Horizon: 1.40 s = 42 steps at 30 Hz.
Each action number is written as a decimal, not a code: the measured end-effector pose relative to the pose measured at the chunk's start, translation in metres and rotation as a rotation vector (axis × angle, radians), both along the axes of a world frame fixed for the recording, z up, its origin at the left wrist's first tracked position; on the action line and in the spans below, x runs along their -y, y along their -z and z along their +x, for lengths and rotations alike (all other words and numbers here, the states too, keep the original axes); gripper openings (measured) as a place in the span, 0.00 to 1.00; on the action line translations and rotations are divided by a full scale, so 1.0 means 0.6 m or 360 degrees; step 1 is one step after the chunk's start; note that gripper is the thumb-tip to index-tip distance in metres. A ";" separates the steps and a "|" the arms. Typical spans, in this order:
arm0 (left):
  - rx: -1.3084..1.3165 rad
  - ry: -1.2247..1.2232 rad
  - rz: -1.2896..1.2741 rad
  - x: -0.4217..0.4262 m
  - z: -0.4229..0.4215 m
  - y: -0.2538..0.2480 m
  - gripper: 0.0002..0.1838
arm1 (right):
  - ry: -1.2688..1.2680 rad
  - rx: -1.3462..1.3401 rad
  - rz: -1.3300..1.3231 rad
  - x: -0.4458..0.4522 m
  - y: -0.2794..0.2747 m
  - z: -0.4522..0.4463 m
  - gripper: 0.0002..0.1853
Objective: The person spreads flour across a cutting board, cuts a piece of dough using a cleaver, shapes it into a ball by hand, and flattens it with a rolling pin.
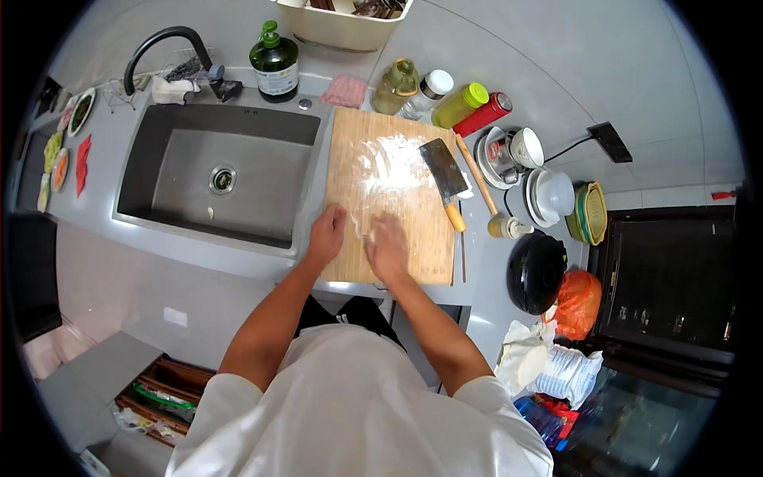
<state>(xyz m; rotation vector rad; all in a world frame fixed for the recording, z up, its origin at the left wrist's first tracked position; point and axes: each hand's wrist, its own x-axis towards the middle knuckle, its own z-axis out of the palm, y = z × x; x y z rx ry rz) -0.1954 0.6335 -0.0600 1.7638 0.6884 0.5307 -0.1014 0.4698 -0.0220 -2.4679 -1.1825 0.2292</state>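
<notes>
A wooden cutting board (433, 258) lies on the counter with white flour (393, 163) spread over its upper middle. My left hand (326, 236) is closed at the board's left edge, fingers curled; whatever may be inside it is hidden. Over the lower middle of the board is my right hand (386, 246), its fingers smeared by motion, so I cannot tell what they hold. A cleaver (443, 169) with a yellow handle rests on the board's right side. Just beyond that edge lies a wooden rolling pin (477, 175).
Left of the board is a sink (171, 171) with a black faucet (169, 33). A green soap bottle (275, 67), a pink cloth (343, 90) and several bottles line the wall. Stacked bowls (548, 199) and a black round appliance (535, 272) stand to the right.
</notes>
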 end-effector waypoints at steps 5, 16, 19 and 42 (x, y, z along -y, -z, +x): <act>-0.0113 -0.0016 0.0043 0.003 0.002 -0.014 0.03 | 0.0483 0.0364 0.0127 -0.062 0.031 0.078 0.29; -0.0231 0.0016 -0.0015 0.003 -0.001 -0.034 0.05 | 0.0188 0.0317 0.0232 -0.009 0.035 0.050 0.27; -0.0030 0.0161 0.0255 -0.005 0.004 -0.023 0.12 | -0.0136 0.0197 0.0233 -0.053 0.027 0.073 0.26; -0.0117 0.0504 0.0339 0.018 0.007 -0.030 0.37 | -0.0045 0.0210 0.0287 -0.038 0.037 0.048 0.27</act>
